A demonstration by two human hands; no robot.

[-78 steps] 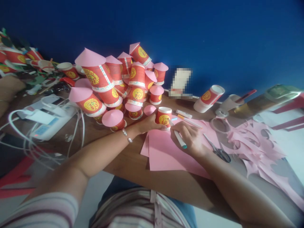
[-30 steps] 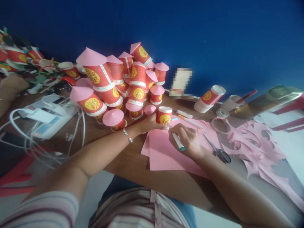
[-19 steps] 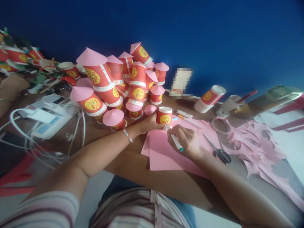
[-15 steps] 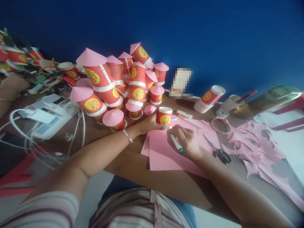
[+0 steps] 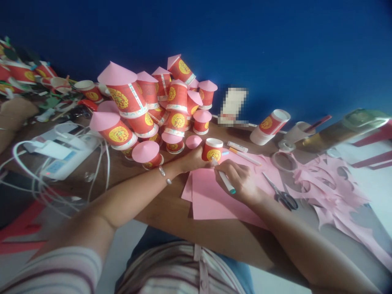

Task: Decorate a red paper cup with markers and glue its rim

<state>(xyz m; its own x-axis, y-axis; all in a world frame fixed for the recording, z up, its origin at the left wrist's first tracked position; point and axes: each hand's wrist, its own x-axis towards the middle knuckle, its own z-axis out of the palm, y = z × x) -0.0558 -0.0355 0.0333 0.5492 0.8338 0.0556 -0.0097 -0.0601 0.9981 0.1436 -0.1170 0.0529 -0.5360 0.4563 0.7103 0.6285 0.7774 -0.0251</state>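
My left hand (image 5: 191, 158) is wrapped round a small red paper cup (image 5: 212, 150) that stands upside down on pink paper sheets (image 5: 211, 200). My right hand (image 5: 241, 179) grips a white marker pen (image 5: 226, 181) with a teal end. The pen's tip touches the paper at the cup's base, on the side nearest me. A loose pink paper cone (image 5: 193, 141) lies just left of the cup.
A pile of red cups with pink cone tops (image 5: 147, 110) stands behind. Scissors (image 5: 280, 193), a tape ring (image 5: 283, 161), more pens (image 5: 243, 155) and pink paper offcuts (image 5: 330, 188) lie to the right. A power strip with white cables (image 5: 58, 161) sits at left. Another person's arm (image 5: 12, 118) rests far left.
My right hand has slid the pen leftward round the cup's base, from its right side toward the near side. My left hand keeps its hold on the cup.
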